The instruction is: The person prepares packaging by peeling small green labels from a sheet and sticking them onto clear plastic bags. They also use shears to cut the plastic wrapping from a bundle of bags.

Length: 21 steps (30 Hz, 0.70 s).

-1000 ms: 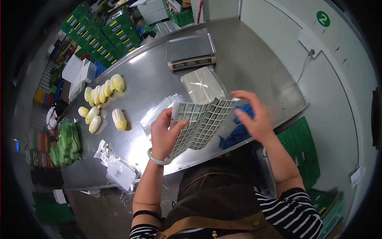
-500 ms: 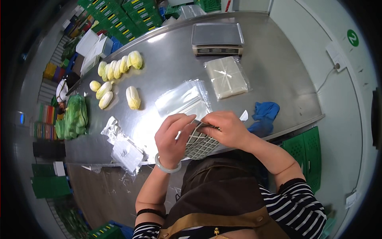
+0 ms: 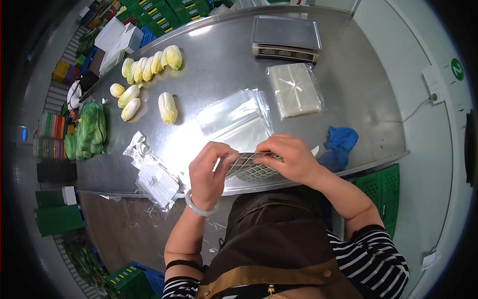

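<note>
Steel bench (image 3: 219,65), gridded sheet (image 3: 249,170) above its near edge

The bench is smooth and shiny. Flat, clear, glossy bags (image 3: 239,119) lie on it. The sheet is thin and bowed. Left grip (image 3: 206,172) and right grip (image 3: 290,157), nearly closed, pinch its upper edge.

Pale-gridded grey-green sheet (image 3: 250,170)
</note>
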Each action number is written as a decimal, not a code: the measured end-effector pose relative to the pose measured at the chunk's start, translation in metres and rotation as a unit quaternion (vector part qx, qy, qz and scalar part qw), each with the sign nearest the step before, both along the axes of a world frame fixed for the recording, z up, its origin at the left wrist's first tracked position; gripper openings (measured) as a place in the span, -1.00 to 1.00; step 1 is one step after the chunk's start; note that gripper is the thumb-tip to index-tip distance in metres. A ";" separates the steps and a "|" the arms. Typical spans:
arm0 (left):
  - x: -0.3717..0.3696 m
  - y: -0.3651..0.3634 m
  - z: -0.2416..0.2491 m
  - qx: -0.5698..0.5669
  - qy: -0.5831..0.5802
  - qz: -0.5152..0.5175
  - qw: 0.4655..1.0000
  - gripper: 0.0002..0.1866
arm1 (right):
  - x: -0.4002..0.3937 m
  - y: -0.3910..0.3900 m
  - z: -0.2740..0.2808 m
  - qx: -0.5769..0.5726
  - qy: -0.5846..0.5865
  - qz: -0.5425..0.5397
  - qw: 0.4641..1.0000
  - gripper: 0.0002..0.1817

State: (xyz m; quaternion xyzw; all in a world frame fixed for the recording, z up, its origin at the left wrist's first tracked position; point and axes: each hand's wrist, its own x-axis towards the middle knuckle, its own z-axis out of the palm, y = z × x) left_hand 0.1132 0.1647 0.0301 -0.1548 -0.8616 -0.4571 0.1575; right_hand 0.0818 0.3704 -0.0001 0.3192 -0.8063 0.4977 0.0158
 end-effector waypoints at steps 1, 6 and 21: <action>-0.001 -0.002 -0.001 -0.012 0.001 0.002 1.000 -0.91 | -0.002 -0.001 -0.001 0.002 0.016 0.004 1.000 -0.81; -0.005 -0.011 -0.004 -0.067 0.031 0.005 0.997 -0.88 | -0.001 -0.007 0.003 -0.008 0.049 0.005 0.999 -0.83; -0.012 -0.021 -0.011 0.205 -0.227 -0.062 0.950 -0.78 | 0.001 -0.008 -0.011 -0.036 -0.022 0.004 0.999 -0.81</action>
